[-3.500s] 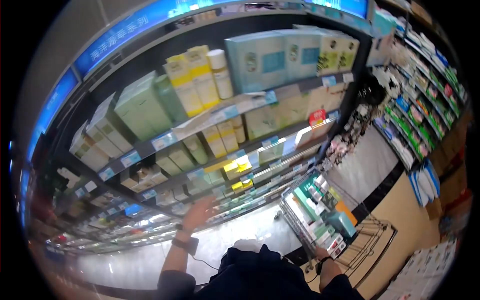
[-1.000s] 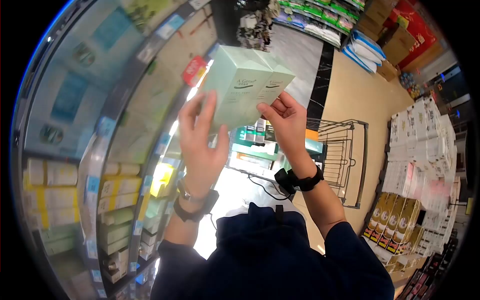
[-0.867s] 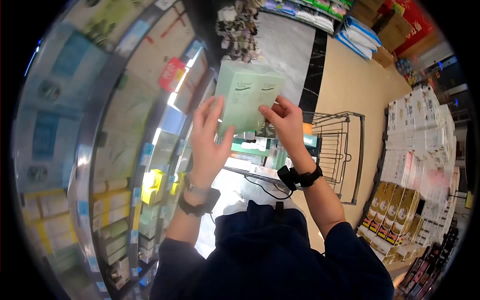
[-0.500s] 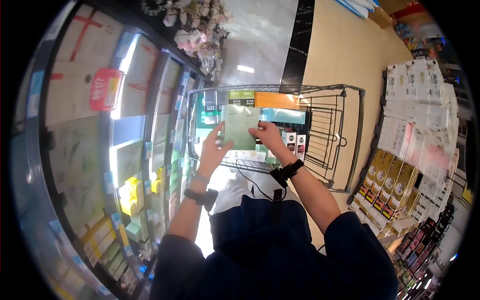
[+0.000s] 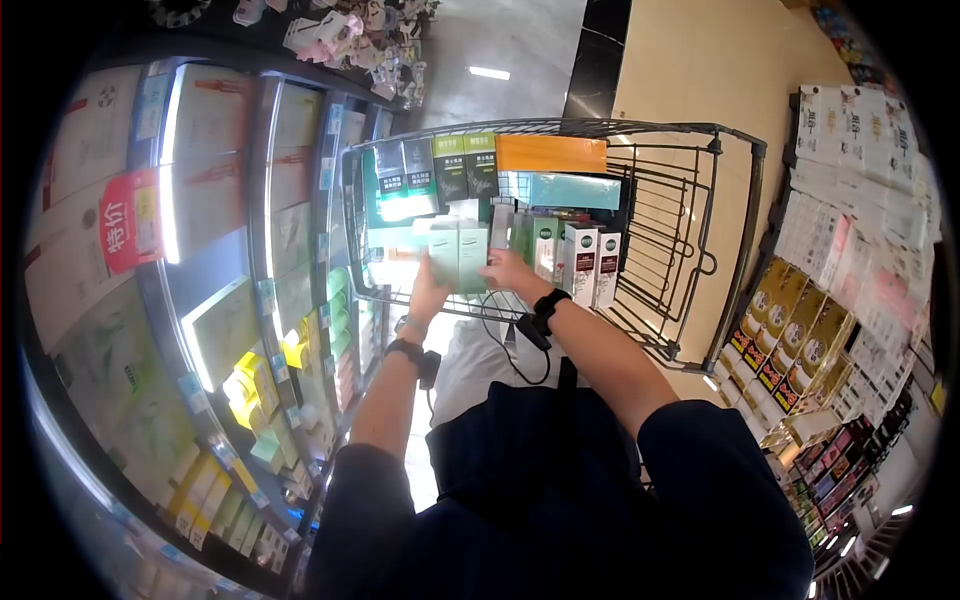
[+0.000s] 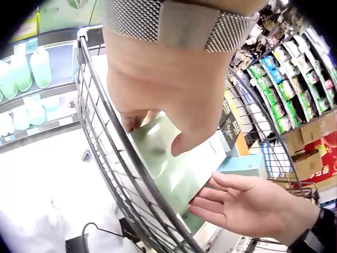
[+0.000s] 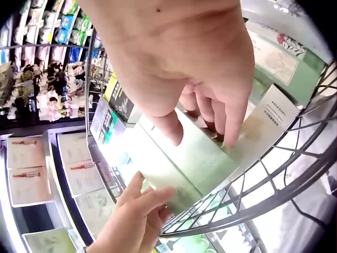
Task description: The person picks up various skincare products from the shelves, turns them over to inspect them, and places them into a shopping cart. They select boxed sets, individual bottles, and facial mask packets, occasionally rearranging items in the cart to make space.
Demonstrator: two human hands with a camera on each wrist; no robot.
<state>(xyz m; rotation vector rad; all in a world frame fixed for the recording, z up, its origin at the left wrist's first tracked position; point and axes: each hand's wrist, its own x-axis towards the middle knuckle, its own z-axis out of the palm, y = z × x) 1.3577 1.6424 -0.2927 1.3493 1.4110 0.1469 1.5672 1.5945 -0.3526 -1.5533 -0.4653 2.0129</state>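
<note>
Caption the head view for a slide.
Left hand and right hand hold two pale green boxes at a loaded wire shopping cart, beside stocked shelves.

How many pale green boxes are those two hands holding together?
2. One pale green box is beside the left hand; the second box is right alongside it, beside the right hand. Anything directly behind them could be hidden.

Both arms reach forward, left fingers and right fingers gripping.
</note>
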